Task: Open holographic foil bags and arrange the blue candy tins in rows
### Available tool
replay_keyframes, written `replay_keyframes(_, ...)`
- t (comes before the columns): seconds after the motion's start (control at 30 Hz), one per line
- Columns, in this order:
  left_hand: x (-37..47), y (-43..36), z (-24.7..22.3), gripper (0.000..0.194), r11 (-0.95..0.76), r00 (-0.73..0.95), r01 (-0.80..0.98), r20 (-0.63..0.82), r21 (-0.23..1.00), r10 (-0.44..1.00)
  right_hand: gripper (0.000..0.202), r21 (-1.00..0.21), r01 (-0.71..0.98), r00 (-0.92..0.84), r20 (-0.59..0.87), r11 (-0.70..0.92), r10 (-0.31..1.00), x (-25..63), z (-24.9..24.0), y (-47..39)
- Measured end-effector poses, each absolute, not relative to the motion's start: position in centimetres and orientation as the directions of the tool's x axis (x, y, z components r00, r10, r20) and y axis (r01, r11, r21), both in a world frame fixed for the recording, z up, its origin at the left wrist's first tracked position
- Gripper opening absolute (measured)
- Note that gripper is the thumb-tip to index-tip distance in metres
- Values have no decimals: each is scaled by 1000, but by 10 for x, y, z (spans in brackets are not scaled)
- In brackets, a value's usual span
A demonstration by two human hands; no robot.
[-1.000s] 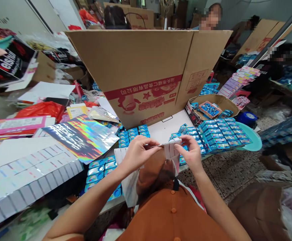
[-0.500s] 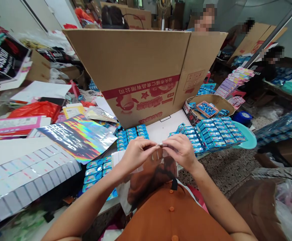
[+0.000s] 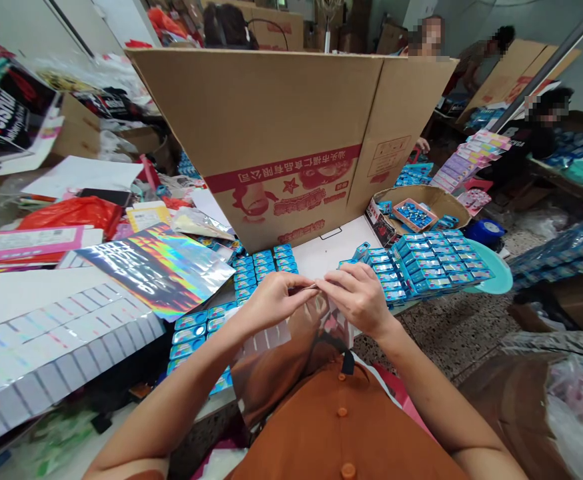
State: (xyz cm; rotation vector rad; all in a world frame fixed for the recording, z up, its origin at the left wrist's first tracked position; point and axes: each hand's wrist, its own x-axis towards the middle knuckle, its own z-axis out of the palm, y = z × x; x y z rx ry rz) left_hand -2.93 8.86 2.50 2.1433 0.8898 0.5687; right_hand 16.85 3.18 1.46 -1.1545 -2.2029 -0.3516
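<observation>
fingers (image 3: 342, 287) pinching sheet (image 3: 271, 337), white surface (image 3: 317, 257), upright cardboard (image 3: 281, 107), speckled floor (image 3: 431, 341)

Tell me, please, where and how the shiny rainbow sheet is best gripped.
Pinch the shiny rainbow sheet, I think, by its right corner, coming from the right, thumb above: it looks thin and flat, and that corner juts past the white stack.

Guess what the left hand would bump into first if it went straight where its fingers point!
Most likely the right hand. The left hand points toward its fingertips along the upper edge of the shiny sheet. They look very close, but depth is unclear.
</observation>
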Motion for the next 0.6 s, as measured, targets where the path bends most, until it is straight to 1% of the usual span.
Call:
replay_keyframes(0.1, -31, 89, 25, 28, -468, 692, 387, 85, 795, 717, 27, -55, 808, -413, 658, 587, 629, 170, 7, 30)
replay_keyframes(0.27, -29, 89, 21, 31, -446, 683, 384, 76, 808, 726, 26, -92, 816, -381, 657, 570, 651, 171, -2, 29)
replay_keyframes(0.37, -28, 88, 22, 32, -490, 685, 414, 92, 767, 723, 24, -106, 819, -367, 658, 564, 658, 170, -1, 30)
replay_keyframes(0.5, -28, 85, 25, 31, -569, 676, 441, 160, 694, 719, 31, -128, 819, -370, 627, 560, 685, 167, 2, 33)
replay_keyframes(0.6, -28, 83, 25, 33, -600, 677, 465, 175, 651, 715, 30, -137, 814, -372, 623, 564, 688, 167, 2, 33)
